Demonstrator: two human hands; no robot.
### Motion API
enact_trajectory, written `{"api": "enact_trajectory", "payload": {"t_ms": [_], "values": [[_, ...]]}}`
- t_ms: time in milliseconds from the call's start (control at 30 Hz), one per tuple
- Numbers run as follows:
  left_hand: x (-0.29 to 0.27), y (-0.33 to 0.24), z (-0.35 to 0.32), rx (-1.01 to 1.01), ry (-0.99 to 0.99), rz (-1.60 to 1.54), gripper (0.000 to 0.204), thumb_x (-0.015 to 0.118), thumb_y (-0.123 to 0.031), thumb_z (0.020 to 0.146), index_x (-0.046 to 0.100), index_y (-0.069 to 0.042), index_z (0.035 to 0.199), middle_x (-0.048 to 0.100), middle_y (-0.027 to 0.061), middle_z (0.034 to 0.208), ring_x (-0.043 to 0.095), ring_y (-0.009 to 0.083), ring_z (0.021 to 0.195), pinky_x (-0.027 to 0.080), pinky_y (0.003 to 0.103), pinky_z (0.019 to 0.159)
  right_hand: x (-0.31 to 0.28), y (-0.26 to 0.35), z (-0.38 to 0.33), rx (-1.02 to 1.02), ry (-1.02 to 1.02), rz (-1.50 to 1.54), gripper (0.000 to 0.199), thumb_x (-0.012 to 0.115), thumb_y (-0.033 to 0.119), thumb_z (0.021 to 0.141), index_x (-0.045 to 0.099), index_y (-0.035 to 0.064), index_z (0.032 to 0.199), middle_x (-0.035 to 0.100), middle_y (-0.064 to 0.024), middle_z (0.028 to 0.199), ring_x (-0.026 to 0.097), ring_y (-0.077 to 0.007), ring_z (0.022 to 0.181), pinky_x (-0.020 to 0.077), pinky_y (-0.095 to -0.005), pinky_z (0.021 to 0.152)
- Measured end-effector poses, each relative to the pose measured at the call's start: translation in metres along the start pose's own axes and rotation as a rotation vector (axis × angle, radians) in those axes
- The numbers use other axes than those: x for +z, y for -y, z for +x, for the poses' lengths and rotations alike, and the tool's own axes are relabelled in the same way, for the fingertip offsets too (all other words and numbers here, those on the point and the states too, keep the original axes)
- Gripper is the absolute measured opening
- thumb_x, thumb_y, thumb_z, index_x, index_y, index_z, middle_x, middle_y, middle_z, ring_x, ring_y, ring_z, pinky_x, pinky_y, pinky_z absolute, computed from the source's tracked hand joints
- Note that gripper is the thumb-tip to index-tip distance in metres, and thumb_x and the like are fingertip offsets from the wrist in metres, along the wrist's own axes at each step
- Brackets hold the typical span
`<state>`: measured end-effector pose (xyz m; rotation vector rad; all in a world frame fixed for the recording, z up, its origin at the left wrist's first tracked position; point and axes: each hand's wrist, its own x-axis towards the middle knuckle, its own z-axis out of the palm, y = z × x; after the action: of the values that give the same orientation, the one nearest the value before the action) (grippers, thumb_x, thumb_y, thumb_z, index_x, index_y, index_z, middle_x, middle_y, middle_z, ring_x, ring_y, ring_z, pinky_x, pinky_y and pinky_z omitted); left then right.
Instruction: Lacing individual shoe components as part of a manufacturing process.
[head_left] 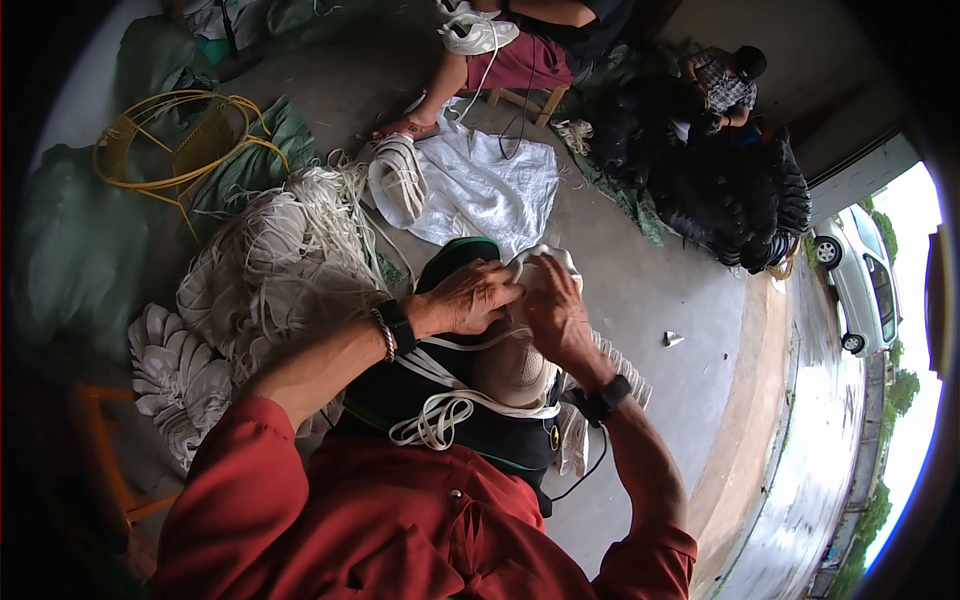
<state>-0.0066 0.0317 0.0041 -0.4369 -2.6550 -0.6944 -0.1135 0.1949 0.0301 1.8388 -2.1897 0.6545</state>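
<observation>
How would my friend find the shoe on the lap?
Start at the big red shirt, then the black cloth above it. There lies the pale shoe, with the left hand and right hand at its far end. Unlike the stacked shoes at left, it's a single one, with looped white laces beside it.

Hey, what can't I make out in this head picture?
Head view:
Shoe: upper partly covered by the left hand and right hand.
Nearer seated person: head cut off by the upper edge.
Far person: handwork too small to tell.
Orange frame: partly lost in shadow.
</observation>
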Motion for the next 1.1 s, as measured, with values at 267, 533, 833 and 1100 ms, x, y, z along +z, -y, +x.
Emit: {"api": "enact_trajectory", "payload": {"t_ms": [267,533,833,1100], "values": [[0.001,-0.042,0.029,-0.081,-0.179,-0.366,0.019,0.061,-0.01,0.077,0.058,-0.002,0.094,0.058,0.0141,0.087,0.06,0.0309,0.078,0.046,0.036,0.066,-0.068,0.007,-0.025,0.221,0.008,0.313,0.008,0.059,-0.001,0.072,0.056,0.0004,0.079,0.057,-0.0154,0.104,0.058,-0.032,0.09,0.048,-0.0374,0.073],[0.015,-0.072,0.034,-0.086,0.006,-0.574,0.016,0.053,-0.011,0.082,0.052,-0.002,0.069,0.052,0.0157,0.058,0.054,0.028,0.052,0.042,0.036,0.05,-0.047,-0.019,-0.042,0.365,0.208,0.161,0.018,0.057,0.014,0.08,0.059,0.0093,0.098,0.059,-0.0139,0.062,0.059,-0.0306,0.058,0.0458,-0.0398,0.054],[0.034,-0.082,0.027,-0.266,0.137,-0.707,0.014,0.059,-0.014,0.085,0.054,-0.001,0.078,0.054,0.0015,0.059,0.05,0.0064,0.051,0.04,0.023,0.045,-0.045,-0.031,-0.018,0.181,0.495,-0.026,0.014,0.057,0.017,0.074,0.06,0.0089,0.085,0.061,-0.0137,0.07,0.06,-0.0323,0.066,0.0472,-0.0417,0.06],[0.036,-0.067,0.059,-0.876,-0.064,-0.974,0.011,0.049,-0.007,0.086,0.056,-0.001,0.079,0.052,0.0022,0.054,0.047,0.0067,0.038,0.033,0.021,0.031,-0.058,-0.035,-0.026,0.113,0.526,0.068,0.031,0.057,-0.001,0.067,0.057,0.0045,0.097,0.061,-0.0172,0.075,0.059,-0.0347,0.074,0.0455,-0.0422,0.062]]}}
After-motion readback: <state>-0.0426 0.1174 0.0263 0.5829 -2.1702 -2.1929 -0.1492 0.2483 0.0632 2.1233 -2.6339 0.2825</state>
